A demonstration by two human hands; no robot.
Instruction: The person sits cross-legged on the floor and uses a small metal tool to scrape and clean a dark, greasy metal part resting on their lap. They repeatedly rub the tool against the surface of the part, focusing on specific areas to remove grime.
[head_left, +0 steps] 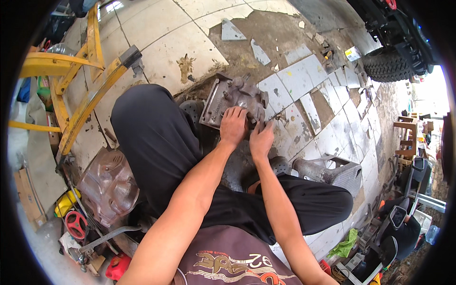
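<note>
A grimy grey-brown cast metal housing (233, 96), with studs, round ports and a flat flange on its left, rests between my feet. My left hand (234, 125) is at its near edge, fingers curled over the metal. Just to the right, my right hand (261, 138) is closed with its fingers pressed together at the near right corner. Whatever sits between those fingertips is too small and shaded to make out. The housing's near underside is hidden by my hands.
Another large metal casting (109, 185) lies left of my knee, and a grey ribbed housing (328, 170) lies to the right. A yellow metal frame (90, 102) stands at left. Broken tiles (302, 73) cover the floor ahead, near a black tyre (388, 66).
</note>
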